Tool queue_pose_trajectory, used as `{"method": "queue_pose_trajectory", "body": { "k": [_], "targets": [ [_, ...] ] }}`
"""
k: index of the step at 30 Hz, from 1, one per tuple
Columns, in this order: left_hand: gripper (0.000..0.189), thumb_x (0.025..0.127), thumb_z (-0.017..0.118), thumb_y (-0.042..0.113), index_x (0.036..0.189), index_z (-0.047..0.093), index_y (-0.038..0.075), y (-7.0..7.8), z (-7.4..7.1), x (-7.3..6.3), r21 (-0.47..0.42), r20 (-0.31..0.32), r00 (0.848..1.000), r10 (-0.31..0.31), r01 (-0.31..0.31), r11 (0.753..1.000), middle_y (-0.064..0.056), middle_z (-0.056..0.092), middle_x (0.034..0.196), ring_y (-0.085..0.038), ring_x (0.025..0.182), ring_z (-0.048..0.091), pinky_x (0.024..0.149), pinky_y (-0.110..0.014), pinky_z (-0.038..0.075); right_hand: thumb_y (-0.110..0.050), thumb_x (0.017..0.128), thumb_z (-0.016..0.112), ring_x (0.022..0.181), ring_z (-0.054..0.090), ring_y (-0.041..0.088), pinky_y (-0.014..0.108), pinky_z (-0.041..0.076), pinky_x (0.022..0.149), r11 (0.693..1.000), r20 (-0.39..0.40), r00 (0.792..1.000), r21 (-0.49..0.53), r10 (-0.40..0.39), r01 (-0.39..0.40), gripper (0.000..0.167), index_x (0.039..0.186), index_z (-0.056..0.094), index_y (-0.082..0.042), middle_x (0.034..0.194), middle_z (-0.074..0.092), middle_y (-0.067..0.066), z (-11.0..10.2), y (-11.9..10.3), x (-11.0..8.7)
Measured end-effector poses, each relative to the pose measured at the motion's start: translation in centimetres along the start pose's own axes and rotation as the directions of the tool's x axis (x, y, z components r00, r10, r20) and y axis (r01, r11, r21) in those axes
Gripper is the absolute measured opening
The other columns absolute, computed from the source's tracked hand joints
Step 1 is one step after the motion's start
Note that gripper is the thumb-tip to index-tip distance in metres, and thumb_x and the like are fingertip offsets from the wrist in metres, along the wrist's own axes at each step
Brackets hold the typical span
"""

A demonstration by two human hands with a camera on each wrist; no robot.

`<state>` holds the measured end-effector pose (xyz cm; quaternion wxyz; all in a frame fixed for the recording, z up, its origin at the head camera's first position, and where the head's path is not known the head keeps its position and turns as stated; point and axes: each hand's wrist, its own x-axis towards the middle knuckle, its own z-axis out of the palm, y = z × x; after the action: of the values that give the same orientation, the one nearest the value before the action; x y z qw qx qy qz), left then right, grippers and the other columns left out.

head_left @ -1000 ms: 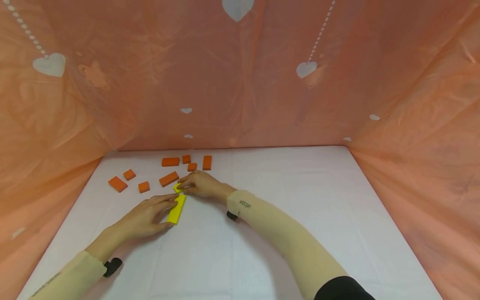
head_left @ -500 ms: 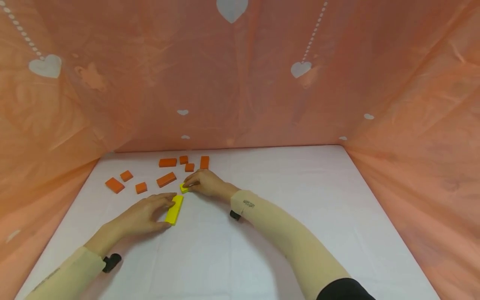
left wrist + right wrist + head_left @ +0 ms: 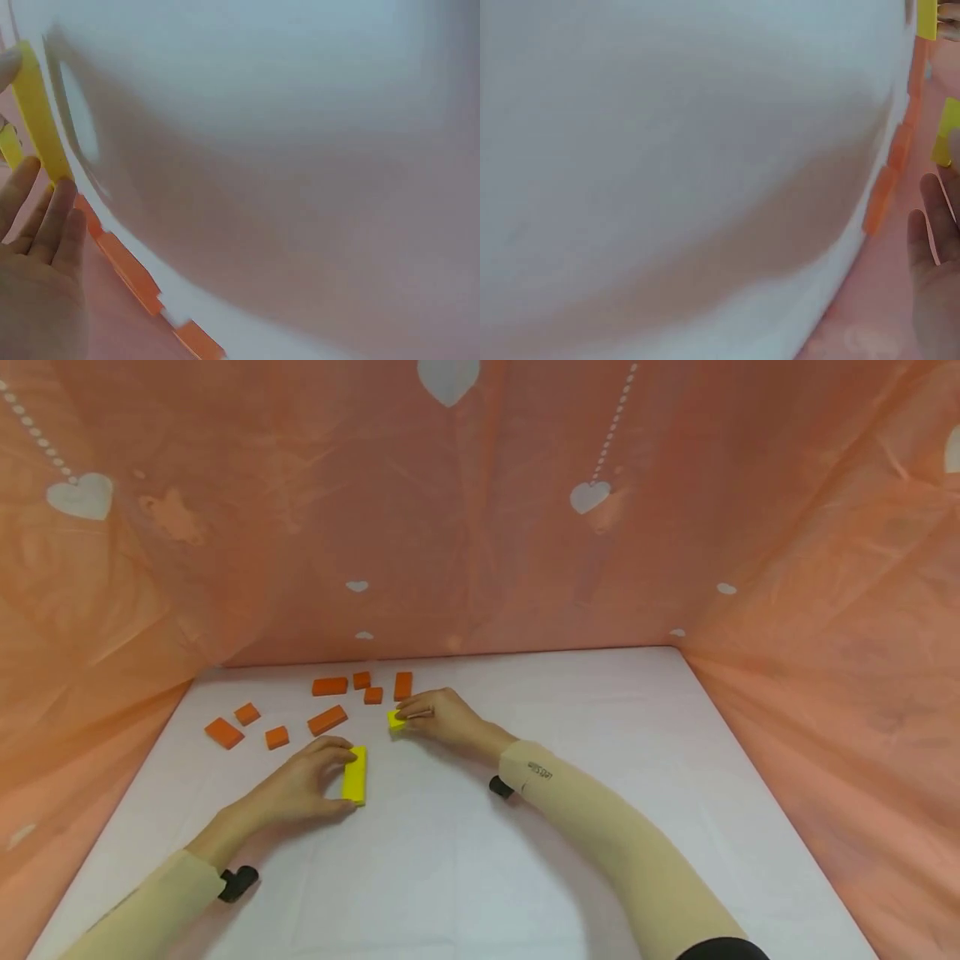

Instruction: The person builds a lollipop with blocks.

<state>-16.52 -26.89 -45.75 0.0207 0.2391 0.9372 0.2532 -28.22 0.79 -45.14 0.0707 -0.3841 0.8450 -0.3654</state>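
Observation:
Between its thumb and fingertips, my left hand (image 3: 300,785) grips a long yellow block (image 3: 355,777) by its two ends. The left wrist view has that long block (image 3: 41,112) at its left edge, the thumb at one end and fingers at the other. Farther back and to the right, my right hand (image 3: 450,718) pinches a small yellow block (image 3: 395,721). In the right wrist view the small block (image 3: 946,131) shows at the right edge, partly covered by a finger, and it looks raised off the table.
Several orange blocks lie scattered on the white table (image 3: 480,860), toward its back left. An upright-lying orange block (image 3: 403,686) is just behind the right hand; another orange block (image 3: 327,720) lies beyond the left. Orange cloth (image 3: 480,527) with white hearts walls the back and sides.
My right hand has carried the small yellow block rightward and back, away from the long one. My left hand has turned the long block slightly, so it points straighter away. The head view has shifted slightly.

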Motion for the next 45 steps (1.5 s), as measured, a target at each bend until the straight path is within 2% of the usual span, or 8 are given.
{"method": "queue_pose_trajectory", "body": {
  "k": [5, 12, 17, 22, 28, 34, 38, 45],
  "targets": [
    [0.069, 0.076, 0.093, 0.029, 0.131, 0.065, 0.0, 1.6, 0.8, 1.1, -0.023, -0.049, 0.999, 0.001, -0.002, 1.0, -0.016, 0.054, 0.141, -0.041, 0.129, 0.053, 0.107, -0.062, 0.046, -0.012, 0.097, 0.075, 0.131, 0.061, 0.02, 0.03, 0.047, 0.11, 1.0, -0.059, 0.998, 0.009, -0.006, 0.006, 0.026, 0.123, 0.078, -0.011, 0.135, 0.07, 0.004, -1.7, 0.2, -1.5],
    [0.072, 0.077, 0.094, 0.032, 0.134, 0.064, 0.001, 4.5, 1.8, 3.8, -0.068, -0.058, 0.998, 0.028, -0.032, 0.997, -0.013, 0.052, 0.141, -0.035, 0.128, 0.055, 0.108, -0.056, 0.048, -0.009, 0.096, 0.075, 0.126, 0.066, 0.022, 0.034, 0.051, 0.107, 0.997, -0.174, 0.983, -0.056, -0.055, 0.046, 0.026, 0.121, 0.079, -0.009, 0.13, 0.073, 0.004, -4.5, 0.8, -3.7],
    [0.072, 0.077, 0.093, 0.035, 0.134, 0.064, 0.001, 6.8, 2.9, 5.6, -0.085, -0.049, 0.997, 0.052, -0.056, 0.995, -0.013, 0.051, 0.14, -0.035, 0.124, 0.057, 0.106, -0.054, 0.05, -0.007, 0.093, 0.077, 0.122, 0.068, 0.027, 0.038, 0.054, 0.103, 0.992, -0.257, 0.96, -0.072, -0.115, 0.1, 0.022, 0.115, 0.08, -0.004, 0.126, 0.074, 0.009, -6.0, 1.2, -5.3],
    [0.073, 0.078, 0.092, 0.036, 0.136, 0.063, 0.002, 8.8, 4.3, 7.2, -0.102, -0.01, 0.998, 0.068, -0.069, 0.992, -0.011, 0.05, 0.141, -0.031, 0.123, 0.058, 0.107, -0.049, 0.051, -0.006, 0.092, 0.078, 0.121, 0.068, 0.029, 0.041, 0.055, 0.102, 0.992, -0.301, 0.947, -0.086, -0.113, 0.091, 0.022, 0.113, 0.08, -0.003, 0.124, 0.075, 0.01, -7.2, 2.0, -7.2],
    [0.074, 0.078, 0.092, 0.039, 0.136, 0.064, 0.003, 10.2, 6.2, 8.7, -0.053, 0.038, 0.994, 0.107, -0.105, 0.993, -0.01, 0.051, 0.14, -0.027, 0.121, 0.058, 0.102, -0.041, 0.054, -0.004, 0.092, 0.078, 0.12, 0.068, 0.031, 0.045, 0.055, 0.102, 0.993, -0.305, 0.95, -0.11, -0.068, 0.036, 0.022, 0.113, 0.08, -0.002, 0.123, 0.075, 0.012, -8.1, 3.2, -9.4],
    [0.072, 0.078, 0.092, 0.04, 0.133, 0.065, 0.002, 11.1, 7.3, 9.7, -0.022, 0.086, 0.988, 0.126, -0.125, 0.992, -0.012, 0.052, 0.139, -0.027, 0.121, 0.058, 0.104, -0.041, 0.053, -0.002, 0.09, 0.078, 0.117, 0.069, 0.033, 0.047, 0.055, 0.1, 0.986, -0.275, 0.96, -0.164, -0.052, 0.007, 0.021, 0.111, 0.08, -0.001, 0.121, 0.075, 0.013, -8.4, 4.3, -11.2],
    [0.073, 0.078, 0.092, 0.041, 0.133, 0.065, 0.002, 11.6, 7.8, 10.1, -0.027, 0.119, 0.984, 0.133, -0.13, 0.991, -0.012, 0.052, 0.139, -0.026, 0.122, 0.058, 0.105, -0.041, 0.052, -0.001, 0.09, 0.079, 0.117, 0.069, 0.032, 0.048, 0.055, 0.1, 0.989, -0.254, 0.967, -0.144, -0.009, -0.029, 0.022, 0.112, 0.08, -0.002, 0.12, 0.076, 0.011, -8.3, 4.7, -12.2],
    [0.072, 0.077, 0.092, 0.042, 0.13, 0.066, 0.001, 12.2, 8.2, 10.2, -0.026, 0.133, 0.982, 0.133, -0.13, 0.991, -0.013, 0.053, 0.138, -0.027, 0.121, 0.059, 0.105, -0.042, 0.053, -0.003, 0.09, 0.079, 0.119, 0.069, 0.031, 0.046, 0.055, 0.101, 0.995, -0.199, 0.979, -0.082, 0.042, -0.059, 0.023, 0.113, 0.08, -0.003, 0.121, 0.076, 0.011, -7.9, 4.7, -12.9]
  ]
}}
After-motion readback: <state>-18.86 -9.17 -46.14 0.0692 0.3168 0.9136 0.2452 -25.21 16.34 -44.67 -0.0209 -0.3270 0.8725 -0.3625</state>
